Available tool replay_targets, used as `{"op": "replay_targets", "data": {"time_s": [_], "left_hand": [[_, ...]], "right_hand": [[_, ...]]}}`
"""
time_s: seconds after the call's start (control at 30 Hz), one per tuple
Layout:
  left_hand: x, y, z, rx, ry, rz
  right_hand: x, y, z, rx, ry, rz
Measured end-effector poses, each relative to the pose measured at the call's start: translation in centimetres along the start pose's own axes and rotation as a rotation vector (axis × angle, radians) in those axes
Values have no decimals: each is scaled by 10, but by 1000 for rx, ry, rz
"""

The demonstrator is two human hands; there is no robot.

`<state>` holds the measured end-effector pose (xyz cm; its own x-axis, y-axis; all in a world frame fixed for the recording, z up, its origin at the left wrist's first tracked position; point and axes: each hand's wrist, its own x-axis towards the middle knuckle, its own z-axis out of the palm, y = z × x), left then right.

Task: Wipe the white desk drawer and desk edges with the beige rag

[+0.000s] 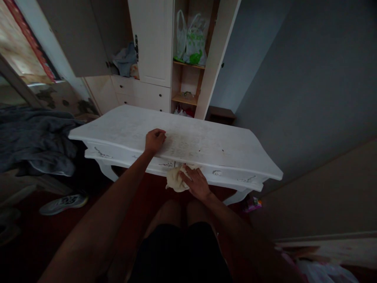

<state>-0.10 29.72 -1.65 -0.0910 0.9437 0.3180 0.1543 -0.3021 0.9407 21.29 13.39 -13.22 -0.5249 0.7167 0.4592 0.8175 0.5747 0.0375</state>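
Observation:
A white table [203,137] with a curved edge and carved front stands before me, its top marked with grey-brown smudges near the middle. My right hand [198,183] presses a cream cloth [175,181] against the table's front face, just below the top's edge. Part of the cloth hangs down in front. My left hand [155,141] rests on the tabletop near that edge, fingers curled in, with nothing visible in them. Two small dark specks lie on the top, to the right of the smudges.
Behind the table stands a white wardrobe [151,43] with open doors and plastic bags [194,41] on a shelf. Grey clothing [38,137] is heaped at left, above a sneaker [63,204] on the red floor. A purple packet [252,204] lies by the table's right leg.

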Motion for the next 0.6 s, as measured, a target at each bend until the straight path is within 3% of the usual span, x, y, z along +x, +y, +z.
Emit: {"op": "replay_targets", "data": {"time_s": [0.2, 0.37, 0.6], "left_hand": [[2, -3, 0, 11, 4, 5], [1, 1, 1, 41, 13, -7], [-2, 4, 1, 78, 19, 4]], "right_hand": [[8, -9, 23, 20, -2, 27], [31, -17, 17, 37, -79, -157], [43, -17, 10, 113, -192, -239]]}}
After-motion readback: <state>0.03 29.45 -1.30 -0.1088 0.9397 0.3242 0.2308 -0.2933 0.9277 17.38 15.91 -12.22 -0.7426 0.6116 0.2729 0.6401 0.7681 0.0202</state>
